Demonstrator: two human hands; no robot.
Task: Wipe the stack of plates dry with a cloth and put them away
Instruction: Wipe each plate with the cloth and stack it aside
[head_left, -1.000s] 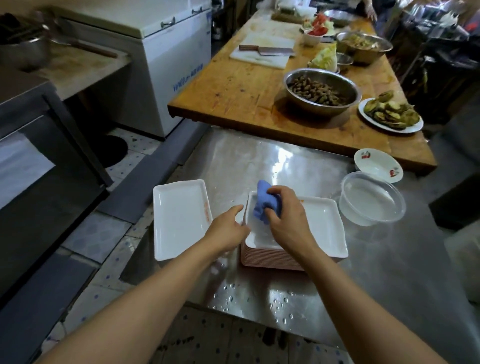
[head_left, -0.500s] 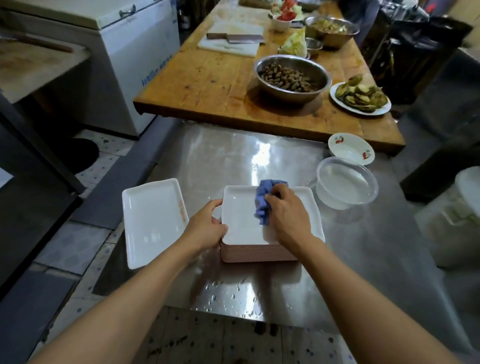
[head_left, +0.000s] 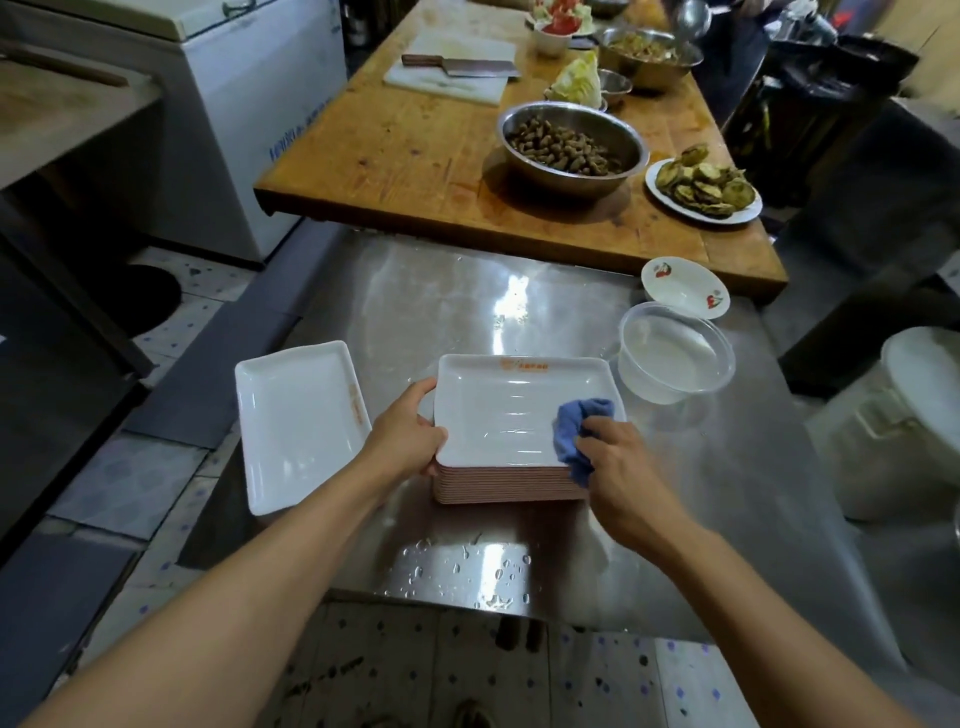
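Steel counter (head_left: 545, 312) was seen wet, droplets beaded along its near edge at six o'clock. At centre sat the stack of plates (head_left: 511, 480), white rectangular dishes with pinkish undersides, an orange mark printed on the top rim. The left hand (head_left: 410, 441) was curled around the stack's nine o'clock edge, steadying it. The blue cloth (head_left: 574, 434) was bunched in the right hand (head_left: 621, 470) and pressed at the top plate's four o'clock corner. One wiped plate (head_left: 298, 421), apparently, was laid apart at nine o'clock. The job was judged barely begun: many plates were left; faint streaks, possibly water, were caught on the top one.
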